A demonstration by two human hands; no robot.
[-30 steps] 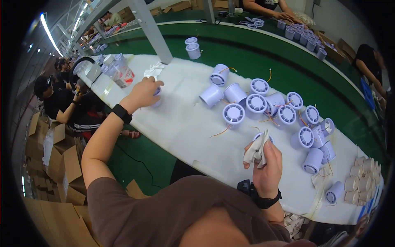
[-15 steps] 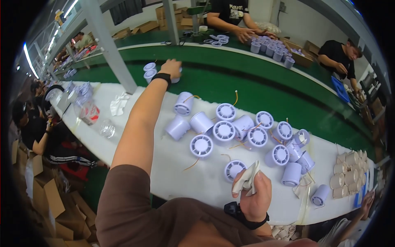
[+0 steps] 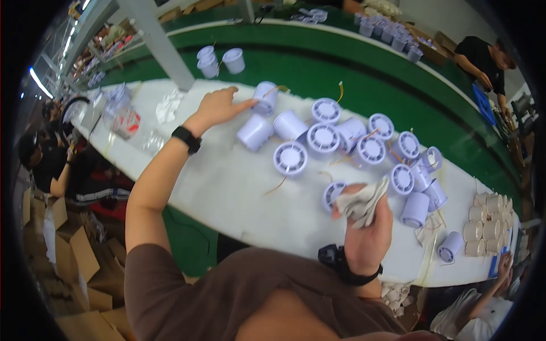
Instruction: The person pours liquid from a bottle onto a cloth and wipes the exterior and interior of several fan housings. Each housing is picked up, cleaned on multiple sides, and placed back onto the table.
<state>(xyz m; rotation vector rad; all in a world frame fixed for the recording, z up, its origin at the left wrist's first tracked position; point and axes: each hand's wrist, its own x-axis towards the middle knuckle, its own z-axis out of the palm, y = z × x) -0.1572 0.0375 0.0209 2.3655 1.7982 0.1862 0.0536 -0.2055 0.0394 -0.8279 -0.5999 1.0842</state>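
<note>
White bench (image 3: 216, 196); lilac cylinder (image 3: 265, 98) touching spread left grip (image 3: 216, 108); right grip (image 3: 367, 241) clutching cloth (image 3: 362, 203).

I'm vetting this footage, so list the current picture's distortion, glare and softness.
Head view: the white worktable curves in the fisheye, corners black; head view, far left: a ceiling lamp glares white; head view, centre: lilac housings look slightly soft but distinct.

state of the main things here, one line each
left hand, open, beside a purple cup; contact unclear
right hand, closed on the white cloth
white cloth, crumpled
white paper, crumpled
three cups on green belt, standing upright
cup behind white cloth, vents showing
cardboard box, flaps open
cream rolls, bunched together
</note>
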